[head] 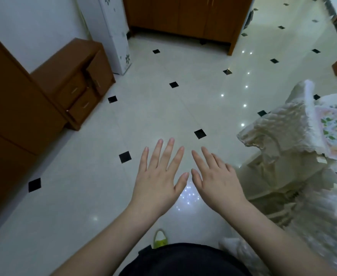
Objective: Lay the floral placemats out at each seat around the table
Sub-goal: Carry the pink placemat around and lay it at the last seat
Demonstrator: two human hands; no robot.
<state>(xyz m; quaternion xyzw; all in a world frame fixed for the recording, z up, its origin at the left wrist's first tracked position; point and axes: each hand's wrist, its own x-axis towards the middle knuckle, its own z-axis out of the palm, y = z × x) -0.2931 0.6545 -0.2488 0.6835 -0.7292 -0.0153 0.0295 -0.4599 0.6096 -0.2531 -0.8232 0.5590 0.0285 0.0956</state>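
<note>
My left hand [158,176] and my right hand [216,179] are held out side by side over the tiled floor, fingers straight and spread, holding nothing. At the right edge a floral placemat [335,132] with green and pink flowers lies on a table draped in a cream ruffled tablecloth [283,136]. Both hands are to the left of the table, apart from it. Most of the table is out of frame.
A brown wooden cabinet with drawers [74,84] stands at the left, a white floral-printed appliance [116,32] behind it, and a brown wardrobe [183,16] at the back. White floor tiles with black diamond insets [173,84] stretch ahead. A green slipper [160,240] shows below.
</note>
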